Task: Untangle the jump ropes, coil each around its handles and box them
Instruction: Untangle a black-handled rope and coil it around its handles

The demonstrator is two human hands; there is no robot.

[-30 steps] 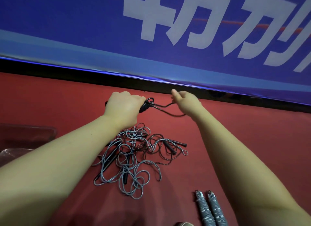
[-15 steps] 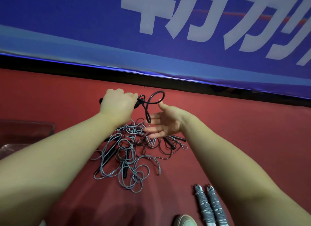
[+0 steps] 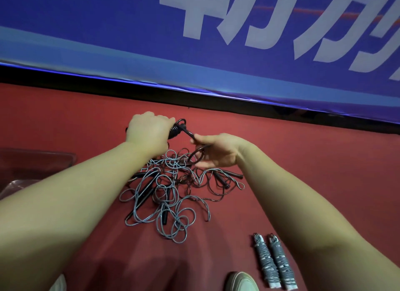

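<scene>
My left hand (image 3: 149, 131) is closed around the black handles of a jump rope (image 3: 176, 130), held above the red floor with black cord wound on their end. My right hand (image 3: 216, 150) pinches the free end of that black cord (image 3: 198, 155), which curls in a loop under my palm. Below both hands lies a tangled pile of grey-blue and dark ropes (image 3: 171, 189) with black handles poking out. A coiled grey rope on white handles (image 3: 273, 261) lies at the lower right.
A clear plastic box (image 3: 32, 167) sits at the left edge, behind my left forearm. A blue banner with white letters (image 3: 216, 41) runs along the far side of the red floor. The toe of a shoe (image 3: 241, 282) shows at the bottom.
My right hand let the cord loop go half a second ago, then took hold of it again nearer the handles. My left hand stayed closed on the handles.
</scene>
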